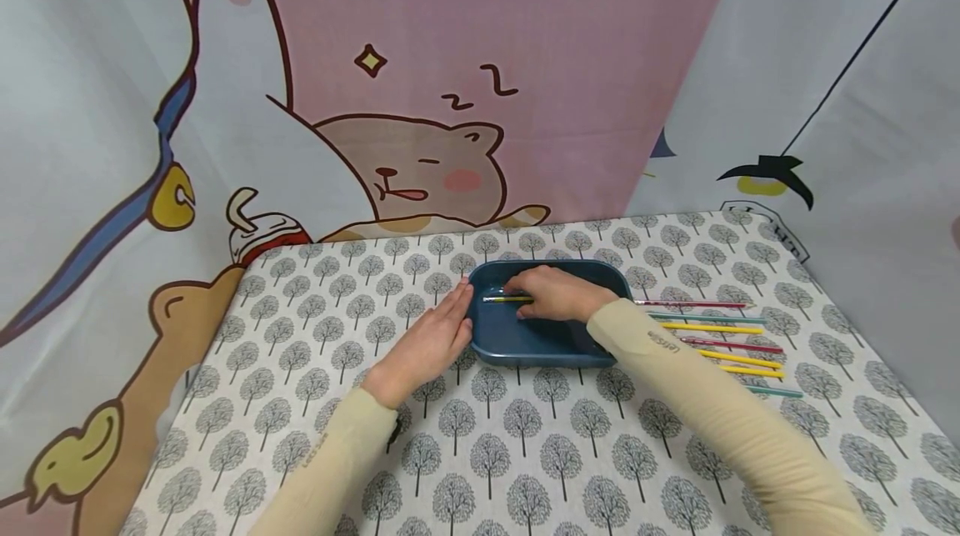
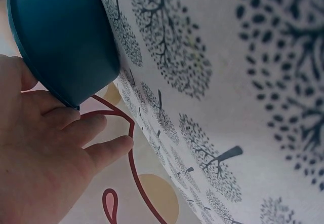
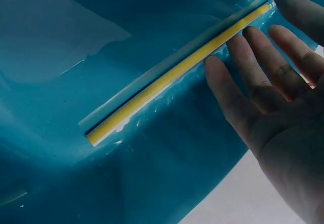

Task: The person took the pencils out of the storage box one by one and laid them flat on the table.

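Observation:
A dark blue tray (image 1: 517, 360) stands on the table. My right hand (image 1: 561, 293) reaches down into it. In the right wrist view, a yellow pencil (image 3: 183, 71) and a teal pencil (image 3: 169, 63) lie side by side on the tray's floor. The right fingertips (image 3: 216, 69) are right at the yellow pencil's side, fingers fairly straight, with the thumb near its far end. My left hand (image 1: 431, 336) rests against the tray's left rim with straight fingers. In the left wrist view, its fingers (image 2: 83, 130) spread along the rim, the thumb partly hidden.
Right of the tray, several red, teal and yellow pencils (image 1: 738, 355) lie roughly parallel on the tree-patterned tablecloth (image 1: 487, 457), partly behind the right sleeve. A cartoon-printed curtain (image 1: 585, 61) hangs behind the table's back edge.

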### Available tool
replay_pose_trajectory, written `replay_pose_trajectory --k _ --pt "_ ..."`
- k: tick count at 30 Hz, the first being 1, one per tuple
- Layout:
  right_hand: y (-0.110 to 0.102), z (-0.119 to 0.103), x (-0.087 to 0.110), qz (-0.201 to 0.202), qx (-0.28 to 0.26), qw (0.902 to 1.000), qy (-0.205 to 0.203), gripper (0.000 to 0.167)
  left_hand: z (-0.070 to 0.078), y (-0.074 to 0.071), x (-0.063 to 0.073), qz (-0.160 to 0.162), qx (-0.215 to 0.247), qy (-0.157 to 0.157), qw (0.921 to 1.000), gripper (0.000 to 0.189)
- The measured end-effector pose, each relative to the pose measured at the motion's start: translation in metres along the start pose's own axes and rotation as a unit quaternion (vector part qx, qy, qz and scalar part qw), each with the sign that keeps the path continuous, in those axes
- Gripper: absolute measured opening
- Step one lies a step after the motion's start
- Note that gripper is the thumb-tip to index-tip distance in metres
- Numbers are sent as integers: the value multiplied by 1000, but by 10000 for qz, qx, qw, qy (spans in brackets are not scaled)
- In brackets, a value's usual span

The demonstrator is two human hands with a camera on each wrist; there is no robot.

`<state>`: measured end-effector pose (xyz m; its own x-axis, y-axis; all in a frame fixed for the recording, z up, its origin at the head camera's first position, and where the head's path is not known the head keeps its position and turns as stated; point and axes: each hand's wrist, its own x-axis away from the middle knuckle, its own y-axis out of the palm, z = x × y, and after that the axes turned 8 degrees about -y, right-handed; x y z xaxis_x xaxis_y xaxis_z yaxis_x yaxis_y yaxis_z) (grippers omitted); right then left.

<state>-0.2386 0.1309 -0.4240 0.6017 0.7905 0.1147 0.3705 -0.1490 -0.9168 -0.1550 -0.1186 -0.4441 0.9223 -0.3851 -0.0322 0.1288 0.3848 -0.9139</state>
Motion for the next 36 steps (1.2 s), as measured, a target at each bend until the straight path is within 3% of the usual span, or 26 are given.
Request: replay_pose_trajectory --k 7,14,24,36 --pt "6 3 -1 84 25 9996 -280 37 0 0 0 -17 13 -16 10000 58" --pt "10 6 -3 150 85 9993 -333 32 0 0 0 -27 -1 -31 10000 58" --pt "10 6 -2 75 -44 9991 -409 12 1 -1 0 6 88 -27 10000 58" --pt "14 7 -4 163 -94 9982 -573 10 2 -1 0 -6 64 -31 10000 58"
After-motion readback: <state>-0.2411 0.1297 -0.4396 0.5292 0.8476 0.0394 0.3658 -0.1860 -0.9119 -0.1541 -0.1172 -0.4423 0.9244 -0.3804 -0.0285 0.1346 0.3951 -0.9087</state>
